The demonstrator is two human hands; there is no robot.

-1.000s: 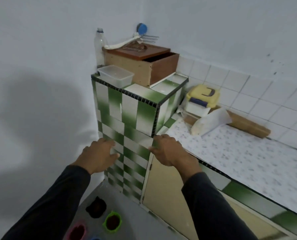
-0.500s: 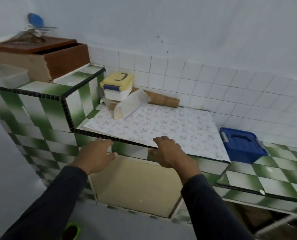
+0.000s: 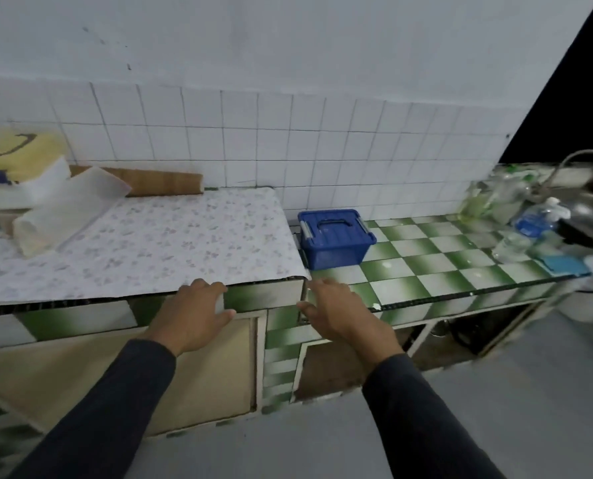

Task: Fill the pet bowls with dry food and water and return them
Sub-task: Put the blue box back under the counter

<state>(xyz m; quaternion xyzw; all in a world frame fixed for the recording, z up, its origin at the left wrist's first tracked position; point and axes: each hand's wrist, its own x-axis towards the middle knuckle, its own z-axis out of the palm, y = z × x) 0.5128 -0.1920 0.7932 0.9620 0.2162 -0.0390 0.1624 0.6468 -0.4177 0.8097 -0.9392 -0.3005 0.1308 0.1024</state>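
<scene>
No pet bowl is in view now. My left hand (image 3: 194, 316) and my right hand (image 3: 340, 312) are stretched out in front of me at the front edge of the green-and-white tiled counter (image 3: 426, 271), fingers relaxed, holding nothing. A blue lidded box (image 3: 334, 236) stands on the counter just beyond my right hand. A water bottle with a blue label (image 3: 526, 233) stands at the far right near a tap (image 3: 575, 164) and a dark sink.
A flower-patterned sheet (image 3: 170, 243) covers the raised counter on the left, with a white bag (image 3: 63, 205), a yellow-lidded box (image 3: 15, 150) and a wooden board (image 3: 149, 181) at its back. Beige cupboard doors (image 3: 115, 371) sit below. Grey floor lies in front.
My view has swung right along the counter. The bowls on the floor and the tall tiled block have left the frame. The blue box, bottle and sink have come in. Both hands stay empty.
</scene>
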